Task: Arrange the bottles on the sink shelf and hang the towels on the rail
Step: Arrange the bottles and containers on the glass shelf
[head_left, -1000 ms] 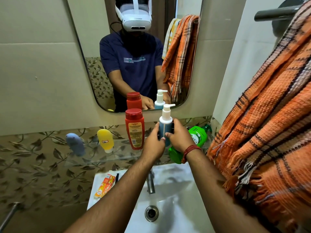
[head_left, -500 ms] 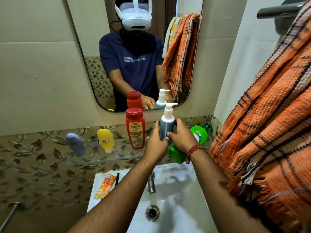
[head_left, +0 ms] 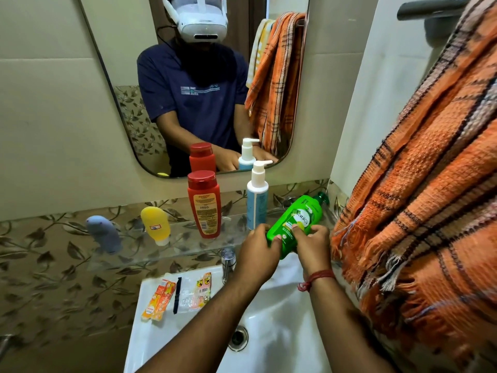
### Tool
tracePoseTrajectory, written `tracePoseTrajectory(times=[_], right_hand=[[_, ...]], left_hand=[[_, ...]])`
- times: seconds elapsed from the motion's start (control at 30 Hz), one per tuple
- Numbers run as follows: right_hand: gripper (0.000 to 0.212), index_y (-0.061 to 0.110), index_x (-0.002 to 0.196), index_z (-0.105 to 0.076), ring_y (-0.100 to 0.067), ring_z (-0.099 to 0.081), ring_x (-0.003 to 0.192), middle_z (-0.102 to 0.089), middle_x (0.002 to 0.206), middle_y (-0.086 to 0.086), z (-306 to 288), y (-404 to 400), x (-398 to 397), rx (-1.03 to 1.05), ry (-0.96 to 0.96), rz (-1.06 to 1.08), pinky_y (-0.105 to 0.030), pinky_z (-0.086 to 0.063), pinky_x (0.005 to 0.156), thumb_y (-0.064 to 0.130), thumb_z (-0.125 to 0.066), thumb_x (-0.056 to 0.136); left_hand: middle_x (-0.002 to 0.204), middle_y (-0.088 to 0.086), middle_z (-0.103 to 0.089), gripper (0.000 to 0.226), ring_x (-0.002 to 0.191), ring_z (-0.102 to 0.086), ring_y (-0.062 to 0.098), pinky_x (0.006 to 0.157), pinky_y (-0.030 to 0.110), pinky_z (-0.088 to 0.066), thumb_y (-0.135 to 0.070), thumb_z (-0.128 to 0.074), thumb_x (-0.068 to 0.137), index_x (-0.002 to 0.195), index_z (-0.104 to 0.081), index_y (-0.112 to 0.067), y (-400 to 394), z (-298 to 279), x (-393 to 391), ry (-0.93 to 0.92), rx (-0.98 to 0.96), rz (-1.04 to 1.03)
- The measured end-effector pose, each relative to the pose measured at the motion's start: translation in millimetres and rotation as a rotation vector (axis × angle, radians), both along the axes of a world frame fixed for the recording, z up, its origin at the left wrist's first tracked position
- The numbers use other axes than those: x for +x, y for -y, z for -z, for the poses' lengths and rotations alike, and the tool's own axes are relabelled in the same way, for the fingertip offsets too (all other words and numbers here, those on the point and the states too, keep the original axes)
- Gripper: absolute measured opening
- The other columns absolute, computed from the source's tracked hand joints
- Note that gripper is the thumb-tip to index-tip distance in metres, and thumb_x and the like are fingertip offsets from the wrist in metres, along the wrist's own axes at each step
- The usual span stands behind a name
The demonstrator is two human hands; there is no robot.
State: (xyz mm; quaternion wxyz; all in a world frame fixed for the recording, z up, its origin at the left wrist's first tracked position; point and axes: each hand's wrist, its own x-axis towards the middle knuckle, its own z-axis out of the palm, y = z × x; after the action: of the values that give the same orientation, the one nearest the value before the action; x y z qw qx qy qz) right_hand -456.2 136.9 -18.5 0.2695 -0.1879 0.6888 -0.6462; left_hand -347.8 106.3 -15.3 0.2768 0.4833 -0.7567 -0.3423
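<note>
A green pump bottle lies tilted at the right end of the glass shelf, its pump pointing up and right. My left hand grips its base from the left, and my right hand grips it from the right. A blue-and-white pump bottle stands upright just behind my hands. Left of it stand a red bottle, a yellow tube and a grey-blue tube. An orange checked towel hangs on the rail at the right.
A white sink with a chrome tap lies below the shelf. Orange sachets and small packets lie on the sink's left rim. A mirror hangs above the shelf. The towel's fringe hangs close to my right wrist.
Both hands let go of the blue-and-white pump bottle, which now stands on the shelf, and moved down and right onto the green bottle.
</note>
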Motion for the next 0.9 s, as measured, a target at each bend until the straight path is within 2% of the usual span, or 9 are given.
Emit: tracePoseTrajectory(times=[0.1, 0.23, 0.3, 0.4, 0.5, 0.63, 0.7, 0.8, 0.9], right_hand=[[0.024, 0.026, 0.094, -0.047, -0.036, -0.057, 0.121, -0.054, 0.134, -0.019, -4.5, -3.7, 6.3, -0.082, 0.21, -0.012, -0.055, -0.044, 0.106, 0.01, -0.064, 0.095], [0.026, 0.027, 0.088, -0.049, -0.032, -0.057, 0.118, -0.056, 0.135, -0.019, -2.2, -12.6, 6.3, -0.131, 0.211, -0.014, -0.048, -0.046, 0.105, 0.005, -0.059, 0.097], [0.024, 0.021, 0.108, -0.054, -0.024, -0.058, 0.104, -0.058, 0.129, -0.016, -2.1, -14.8, 3.7, -0.167, 0.174, -0.035, -0.03, -0.054, 0.084, 0.0, -0.056, 0.097], [0.059, 0.011, 0.147, -0.035, -0.019, -0.058, 0.104, -0.054, 0.136, -0.016, -4.0, -11.3, -3.1, -0.205, 0.037, -0.072, -0.011, -0.052, 0.059, -0.008, -0.056, 0.095], [0.052, 0.013, 0.141, -0.043, -0.024, -0.061, 0.109, -0.058, 0.133, -0.017, -5.5, -3.1, -5.4, -0.211, -0.065, -0.082, -0.015, -0.055, 0.063, -0.01, -0.053, 0.095], [0.047, 0.035, 0.125, -0.048, -0.034, -0.056, 0.127, -0.055, 0.141, -0.015, -15.1, 5.3, -3.9, -0.252, -0.082, -0.073, -0.056, -0.048, 0.102, 0.0, -0.055, 0.095], [0.053, 0.029, 0.138, -0.04, -0.035, -0.049, 0.134, -0.048, 0.147, -0.016, -20.8, 6.7, -7.9, -0.24, -0.075, -0.111, -0.045, -0.038, 0.113, -0.001, -0.054, 0.096], [0.057, 0.005, 0.15, -0.028, -0.033, -0.04, 0.14, -0.04, 0.152, -0.018, -28.0, 6.9, -18.6, -0.21, -0.148, -0.118, -0.01, -0.027, 0.097, -0.007, -0.047, 0.098], [0.054, -0.004, 0.148, -0.029, -0.036, -0.04, 0.139, -0.039, 0.151, -0.023, -29.5, 7.4, -23.6, -0.226, -0.189, -0.098, -0.008, -0.028, 0.093, -0.012, -0.046, 0.097]], left_hand=[[0.112, 0.004, -0.063, 0.026, 0.1, -0.062, 0.021, 0.085, 0.044, -0.055, -0.036, -0.056, 0.097, 0.118, -0.057, -0.021, -0.5, 0.9, -2.2, 0.007, -0.008, 0.023], [0.115, 0.001, -0.06, 0.031, 0.105, -0.06, 0.021, 0.089, 0.043, -0.052, -0.032, -0.058, 0.096, 0.126, -0.054, -0.024, -6.0, 4.8, -2.5, -0.004, -0.065, 0.091], [0.12, 0.0, -0.058, 0.038, 0.109, -0.059, 0.019, 0.092, 0.041, -0.052, -0.025, -0.061, 0.095, 0.132, -0.052, -0.023, -9.9, 7.1, -2.7, -0.05, -0.065, 0.12], [0.123, -0.002, -0.059, 0.052, 0.11, -0.059, 0.016, 0.093, 0.042, -0.054, -0.017, -0.067, 0.09, 0.137, -0.048, -0.026, -9.3, 9.0, -6.7, -0.124, -0.083, 0.13], [0.132, -0.004, -0.059, 0.069, 0.117, -0.059, 0.014, 0.096, 0.041, -0.054, -0.009, -0.071, 0.086, 0.143, -0.041, -0.032, -3.9, 2.7, -16.7, -0.161, -0.084, 0.12], [0.142, -0.002, -0.054, 0.085, 0.125, -0.055, 0.015, 0.101, 0.034, -0.051, 0.003, -0.064, 0.086, 0.154, -0.027, -0.032, 3.2, -9.6, -32.1, -0.155, -0.098, 0.122], [0.142, 0.0, -0.055, 0.085, 0.125, -0.056, 0.019, 0.099, 0.036, -0.051, 0.002, -0.062, 0.087, 0.156, -0.023, -0.028, 8.3, -12.3, -39.4, -0.119, -0.104, 0.125], [0.144, 0.006, -0.055, 0.083, 0.128, -0.055, 0.025, 0.101, 0.037, -0.049, -0.003, -0.059, 0.089, 0.158, -0.017, -0.022, 11.0, -15.1, -49.9, -0.107, -0.062, 0.159], [0.143, 0.007, -0.056, 0.08, 0.128, -0.056, 0.025, 0.098, 0.031, -0.047, -0.006, -0.057, 0.091, 0.159, -0.016, -0.021, 11.6, -16.2, -57.3, -0.148, -0.009, 0.165]])
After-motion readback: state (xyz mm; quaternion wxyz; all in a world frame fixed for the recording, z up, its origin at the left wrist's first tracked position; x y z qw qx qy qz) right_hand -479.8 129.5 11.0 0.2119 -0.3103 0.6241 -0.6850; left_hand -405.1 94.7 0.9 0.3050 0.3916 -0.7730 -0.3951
